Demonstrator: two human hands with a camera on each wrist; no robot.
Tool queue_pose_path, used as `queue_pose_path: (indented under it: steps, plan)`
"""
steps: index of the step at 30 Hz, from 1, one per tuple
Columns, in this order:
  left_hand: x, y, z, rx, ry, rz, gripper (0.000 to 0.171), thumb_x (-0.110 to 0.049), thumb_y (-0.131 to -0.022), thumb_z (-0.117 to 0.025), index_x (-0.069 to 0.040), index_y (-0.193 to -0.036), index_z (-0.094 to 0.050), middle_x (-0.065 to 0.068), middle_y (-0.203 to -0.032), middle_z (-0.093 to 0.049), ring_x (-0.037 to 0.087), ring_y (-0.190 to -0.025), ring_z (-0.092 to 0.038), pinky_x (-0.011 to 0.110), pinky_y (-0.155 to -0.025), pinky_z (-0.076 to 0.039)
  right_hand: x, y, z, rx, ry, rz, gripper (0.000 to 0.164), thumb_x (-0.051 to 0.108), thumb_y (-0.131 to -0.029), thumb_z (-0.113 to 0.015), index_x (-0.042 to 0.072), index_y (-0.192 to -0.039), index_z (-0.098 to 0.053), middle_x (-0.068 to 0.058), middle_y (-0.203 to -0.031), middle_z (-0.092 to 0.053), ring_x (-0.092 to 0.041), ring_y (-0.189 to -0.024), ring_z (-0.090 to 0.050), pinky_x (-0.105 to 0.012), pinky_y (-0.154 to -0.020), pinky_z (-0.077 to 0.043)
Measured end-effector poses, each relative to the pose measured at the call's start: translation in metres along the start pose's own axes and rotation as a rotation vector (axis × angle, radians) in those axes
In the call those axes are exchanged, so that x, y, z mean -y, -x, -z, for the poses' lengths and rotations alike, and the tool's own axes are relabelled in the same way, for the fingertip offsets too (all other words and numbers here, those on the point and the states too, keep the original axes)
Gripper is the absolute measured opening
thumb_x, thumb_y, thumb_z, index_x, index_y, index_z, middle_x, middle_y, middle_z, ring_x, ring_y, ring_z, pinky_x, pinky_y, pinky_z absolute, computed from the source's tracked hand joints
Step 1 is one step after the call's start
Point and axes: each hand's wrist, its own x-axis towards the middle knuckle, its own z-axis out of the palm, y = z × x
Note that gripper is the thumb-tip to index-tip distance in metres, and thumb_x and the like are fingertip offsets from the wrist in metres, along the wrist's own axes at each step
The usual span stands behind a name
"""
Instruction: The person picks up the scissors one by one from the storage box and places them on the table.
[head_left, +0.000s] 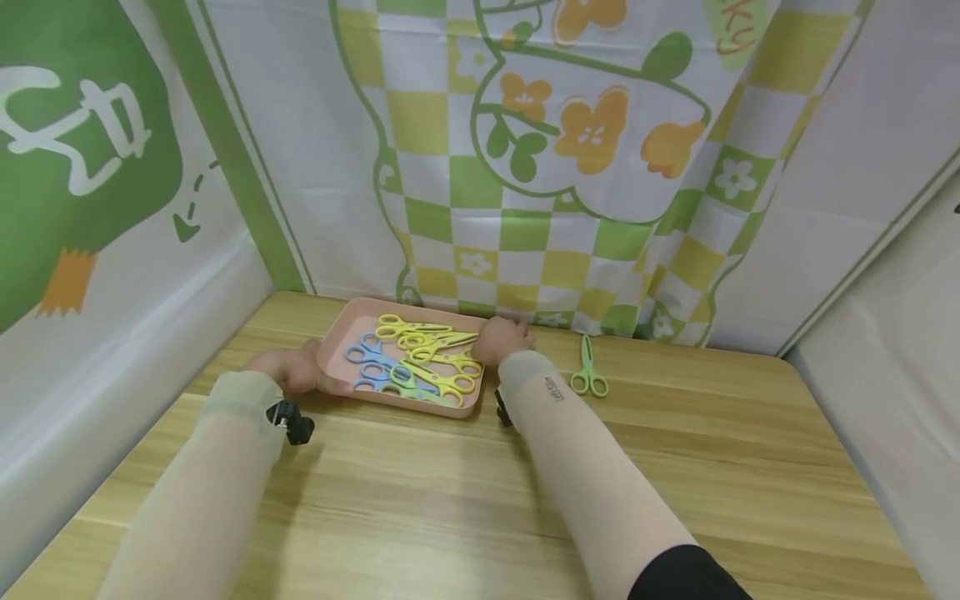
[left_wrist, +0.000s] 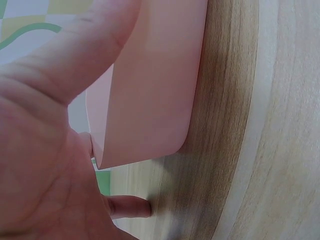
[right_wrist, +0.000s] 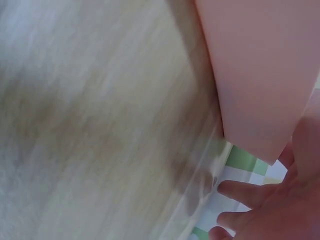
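A shallow pink tray [head_left: 420, 407] lies at the back of the table, holding several scissors. Yellow scissors [head_left: 431, 341] fill its back and right side. Blue scissors [head_left: 373, 357] lie toward the left, with pale green ones near the front. My left hand [head_left: 296, 369] grips the tray's left end; in the left wrist view its thumb [left_wrist: 95, 47] lies along the pink wall. At the right end, my right hand [head_left: 498, 340] holds the rim, and the right wrist view shows some fingers [right_wrist: 245, 192] extended past the corner. Part of each grip is hidden.
Green scissors [head_left: 587, 354] lie on the wooden table [head_left: 675, 467], right of my right hand. A checked, flower-printed cloth [head_left: 525, 208] hangs along the table's back edge. White cloth walls [head_left: 885, 375] flank both sides. Small black cameras sit at both wrists.
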Motion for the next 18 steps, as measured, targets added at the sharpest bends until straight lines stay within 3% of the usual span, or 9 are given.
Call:
queue_pose_path:
  steps: [4,8,11,15,18]
  plan:
    - [0.0004,-0.0001,-0.0011,0.002,0.001,-0.01,0.141,-0.069,-0.068,-0.08,0.008,-0.153,0.002,0.035,-0.157,-0.004,0.054,-0.138,-0.017,0.064,-0.112,-0.015,0.0025,0.0046,0.0,-0.024,0.001,-0.002,0.022,0.032,-0.094,-0.061,0.015,-0.091,-0.074,-0.013,-0.144,-0.053,-0.047,-0.143,-0.019,-0.063,-0.108,-0.026]
    - [0.0035,-0.0035,-0.002,0.0,0.017,-0.028,0.14,-0.068,-0.068,-0.081,0.01,-0.152,0.0,0.036,-0.155,-0.005,0.054,-0.138,-0.017,0.064,-0.112,-0.013,0.006,0.0052,-0.0015,-0.024,0.033,-0.021,0.031,0.039,-0.097,-0.063,0.012,-0.109,-0.074,-0.016,-0.147,-0.048,-0.047,-0.143,-0.021,-0.063,-0.109,-0.025]
    - [0.006,-0.0065,-0.0025,-0.003,0.033,-0.049,0.14,-0.067,-0.067,-0.082,0.011,-0.152,-0.001,0.036,-0.155,-0.005,0.053,-0.138,-0.016,0.063,-0.113,-0.011,0.0085,0.0052,-0.0024,-0.025,0.038,-0.038,0.031,0.035,-0.1,-0.059,0.011,-0.114,-0.072,-0.019,-0.151,-0.042,-0.047,-0.143,-0.019,-0.062,-0.109,-0.023]
    - [0.0066,-0.0068,-0.0024,-0.007,0.04,-0.053,0.14,-0.064,-0.067,-0.083,0.011,-0.152,-0.001,0.036,-0.155,-0.004,0.054,-0.138,-0.015,0.063,-0.113,-0.01,0.0102,0.0052,-0.0038,-0.067,0.058,-0.018,0.021,0.029,-0.099,-0.059,0.013,-0.096,-0.072,-0.019,-0.15,-0.043,-0.047,-0.143,-0.018,-0.061,-0.11,-0.022]
    - [0.006,-0.0061,-0.0014,-0.009,0.032,-0.06,0.138,-0.064,-0.068,-0.083,0.011,-0.151,-0.002,0.036,-0.155,-0.005,0.054,-0.137,-0.017,0.063,-0.113,-0.011,0.0103,0.0037,-0.0026,-0.108,0.075,0.041,0.026,0.033,-0.095,-0.063,0.015,-0.078,-0.07,-0.012,-0.14,-0.055,-0.046,-0.143,-0.018,-0.063,-0.11,-0.018]
